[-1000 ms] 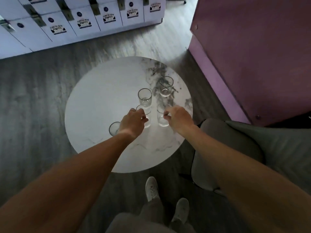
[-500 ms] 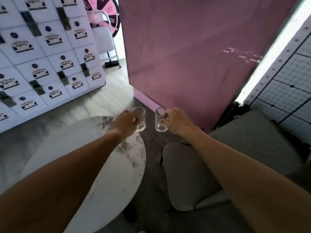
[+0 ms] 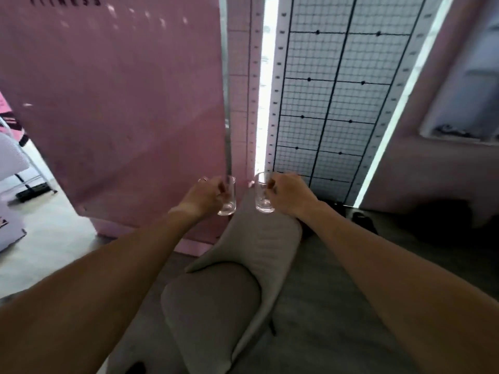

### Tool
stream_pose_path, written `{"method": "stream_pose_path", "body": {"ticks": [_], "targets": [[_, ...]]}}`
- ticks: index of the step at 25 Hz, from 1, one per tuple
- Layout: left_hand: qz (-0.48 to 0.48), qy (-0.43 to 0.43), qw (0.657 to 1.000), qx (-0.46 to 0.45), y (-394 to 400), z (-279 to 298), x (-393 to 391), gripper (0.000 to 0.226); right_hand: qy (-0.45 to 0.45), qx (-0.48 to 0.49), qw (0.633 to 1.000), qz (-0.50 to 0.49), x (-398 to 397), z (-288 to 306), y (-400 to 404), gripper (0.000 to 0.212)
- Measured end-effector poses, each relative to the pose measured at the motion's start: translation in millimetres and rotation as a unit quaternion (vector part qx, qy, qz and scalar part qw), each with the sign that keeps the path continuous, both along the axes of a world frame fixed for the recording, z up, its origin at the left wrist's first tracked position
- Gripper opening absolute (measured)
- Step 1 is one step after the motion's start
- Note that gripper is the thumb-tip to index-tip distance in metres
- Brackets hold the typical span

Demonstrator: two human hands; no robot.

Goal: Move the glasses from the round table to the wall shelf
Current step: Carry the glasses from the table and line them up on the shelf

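Soft motion blur throughout, glaring vertical light strips (image 3: 263, 90), wide-angle bending at edges

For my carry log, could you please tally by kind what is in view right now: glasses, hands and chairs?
Glasses: 2, one in the left hand's grip, one in the right hand's grip
Hands: 2, the left hand and the right hand
Chairs: 1, a grey chair below the hands
Total: 5

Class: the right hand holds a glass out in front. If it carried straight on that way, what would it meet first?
Probably the wire grid panel beyond the right hand and its glass. Nothing shows between them, though depth is hard to judge.
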State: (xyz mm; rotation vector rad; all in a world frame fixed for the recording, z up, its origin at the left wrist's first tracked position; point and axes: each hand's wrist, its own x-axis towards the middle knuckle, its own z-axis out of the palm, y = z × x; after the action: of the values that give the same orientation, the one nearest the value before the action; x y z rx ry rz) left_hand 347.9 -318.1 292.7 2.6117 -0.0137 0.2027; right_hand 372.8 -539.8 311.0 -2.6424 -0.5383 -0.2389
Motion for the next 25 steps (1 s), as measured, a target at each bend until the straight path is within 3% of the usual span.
{"method": "stream_pose_path", "body": {"ticks": [9,18,25], "targets": [[-0.151,-0.022,0.988,-0.008,-258.7,36.7,45.5,0.015,-0.024,0.019,0.984,-0.176,-33.9,37.7,-254.1,0.016],[-0.278,-0.028,0.960,-0.021,-432.7,59.4,107.1,0.015,-0.036,0.026,0.960,-0.276,-19.9,58.0,-405.9,0.009],[-0.337,-0.042,0.940,-0.033,-537.1,67.8,208.5,0.016,-0.039,0.029,0.940,-0.338,60.7,65.3,-495.3,0.012]]}}
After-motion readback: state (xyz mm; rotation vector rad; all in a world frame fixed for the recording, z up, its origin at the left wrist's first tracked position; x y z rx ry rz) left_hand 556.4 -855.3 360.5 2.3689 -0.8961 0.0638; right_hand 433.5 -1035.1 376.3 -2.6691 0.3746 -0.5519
